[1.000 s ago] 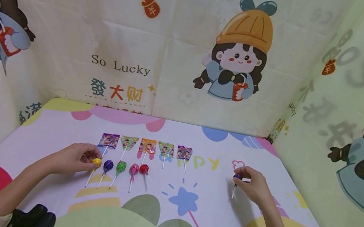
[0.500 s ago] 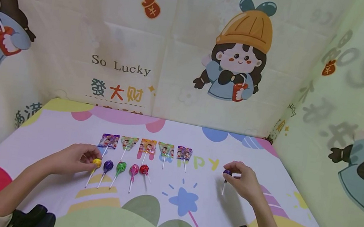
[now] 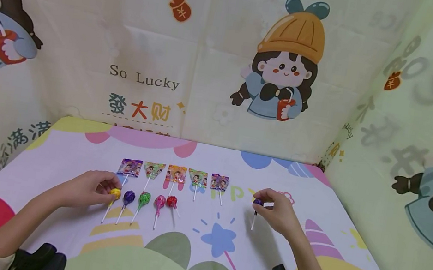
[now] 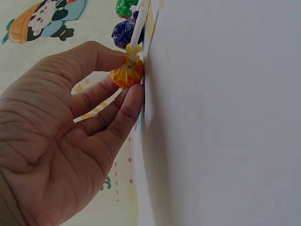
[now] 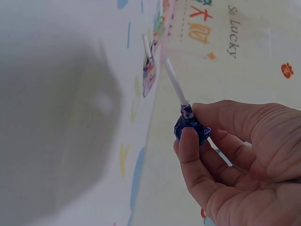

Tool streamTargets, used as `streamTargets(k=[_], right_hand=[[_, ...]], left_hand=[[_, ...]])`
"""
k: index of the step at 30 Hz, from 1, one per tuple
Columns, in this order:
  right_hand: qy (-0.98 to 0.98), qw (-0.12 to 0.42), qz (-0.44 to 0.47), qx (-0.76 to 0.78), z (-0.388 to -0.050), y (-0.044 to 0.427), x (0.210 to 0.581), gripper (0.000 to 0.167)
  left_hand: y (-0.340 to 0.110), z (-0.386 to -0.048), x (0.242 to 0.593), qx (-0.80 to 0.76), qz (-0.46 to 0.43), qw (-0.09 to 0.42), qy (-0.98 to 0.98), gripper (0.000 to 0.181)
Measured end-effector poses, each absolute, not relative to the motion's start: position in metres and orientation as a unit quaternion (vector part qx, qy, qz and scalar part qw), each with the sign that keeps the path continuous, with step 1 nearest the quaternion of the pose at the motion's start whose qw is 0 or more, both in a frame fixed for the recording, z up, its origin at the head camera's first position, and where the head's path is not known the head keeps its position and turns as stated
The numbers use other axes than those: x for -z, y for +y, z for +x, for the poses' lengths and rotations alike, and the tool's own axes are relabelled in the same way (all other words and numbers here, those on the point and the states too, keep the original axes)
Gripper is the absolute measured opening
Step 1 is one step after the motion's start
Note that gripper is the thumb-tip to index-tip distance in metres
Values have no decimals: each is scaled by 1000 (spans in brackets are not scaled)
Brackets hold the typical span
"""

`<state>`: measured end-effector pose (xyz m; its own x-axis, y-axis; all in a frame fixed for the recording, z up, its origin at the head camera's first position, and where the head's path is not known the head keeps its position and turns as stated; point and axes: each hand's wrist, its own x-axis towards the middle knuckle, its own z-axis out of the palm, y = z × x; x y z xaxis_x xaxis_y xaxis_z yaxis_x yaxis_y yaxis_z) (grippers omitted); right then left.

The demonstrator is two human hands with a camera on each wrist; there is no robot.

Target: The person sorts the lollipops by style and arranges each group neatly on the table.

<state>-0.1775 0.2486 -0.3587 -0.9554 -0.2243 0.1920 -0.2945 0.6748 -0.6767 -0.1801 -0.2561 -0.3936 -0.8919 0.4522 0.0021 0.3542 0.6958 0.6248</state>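
My left hand (image 3: 93, 188) pinches the head of a yellow lollipop (image 4: 127, 75) at the left end of the front row; its white stick points toward me. In my right hand (image 3: 278, 212) a dark blue-purple lollipop (image 5: 192, 129) is held by its wrapped head, above the table, stick hanging down. Right of the yellow one lie a purple lollipop (image 3: 129, 197), a green lollipop (image 3: 144, 199), a pink lollipop (image 3: 159, 202) and a red lollipop (image 3: 172, 201).
Behind the front row lies a second row of flat-wrapped lollipops, from a purple packet (image 3: 129, 167) to another purple packet (image 3: 219, 182) at the right. The table (image 3: 196, 155) has a printed cloth. Printed curtains (image 3: 211, 59) stand behind and at both sides.
My right hand has moved left with the dark blue-purple lollipop, closer to the rows. The left hand stays on the yellow lollipop.
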Motion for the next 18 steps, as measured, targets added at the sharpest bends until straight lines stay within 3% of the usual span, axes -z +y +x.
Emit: streamTargets(k=[18], right_hand=[[-916,16,131,-378,-183,200,359,18]], left_hand=[[-254,-179,391,-326,216,81,917,26]])
